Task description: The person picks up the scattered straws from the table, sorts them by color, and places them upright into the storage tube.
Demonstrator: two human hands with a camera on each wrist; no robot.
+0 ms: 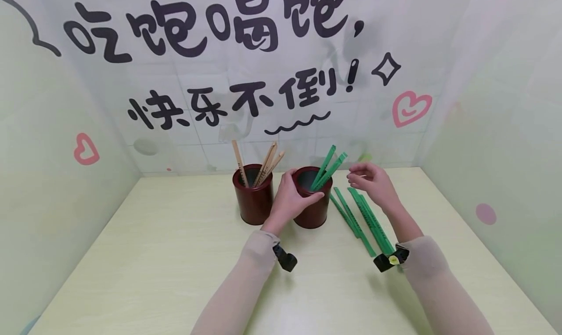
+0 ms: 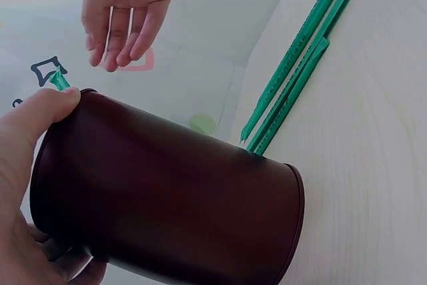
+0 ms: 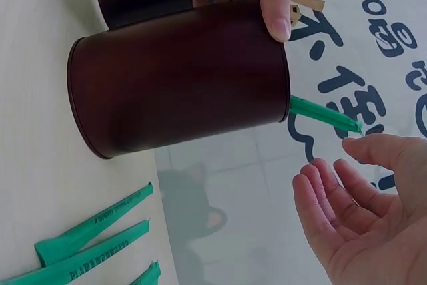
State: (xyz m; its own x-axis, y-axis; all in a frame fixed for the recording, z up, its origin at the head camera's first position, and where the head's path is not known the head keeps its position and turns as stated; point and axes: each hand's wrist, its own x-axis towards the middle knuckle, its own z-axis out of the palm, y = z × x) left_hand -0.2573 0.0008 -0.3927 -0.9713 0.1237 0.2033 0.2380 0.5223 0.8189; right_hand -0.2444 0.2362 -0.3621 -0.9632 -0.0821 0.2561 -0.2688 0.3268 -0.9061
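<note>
My left hand (image 1: 291, 201) grips the right-hand dark red cylindrical cup (image 1: 311, 215), thumb near the rim and fingers round its far left side. A few green printed, wrapped sticks (image 1: 330, 171) lean to the right inside this cup. To its right, my right hand (image 1: 376, 185) hovers above the table, fingers loosely bent and holding nothing. In the right wrist view the right thumb is close to the tip of a green wrapped stick (image 3: 327, 113) poking from the cup; contact cannot be made out. Several more green wrapped sticks (image 1: 372, 223) lie on the table below that hand.
A second dark red cup (image 1: 254, 207) stands left of the held one, with several tan wrapped sticks (image 1: 265, 167) upright in it. The pale wooden table (image 1: 153, 257) is bounded by a back wall (image 1: 184, 154) with black lettering and by side walls.
</note>
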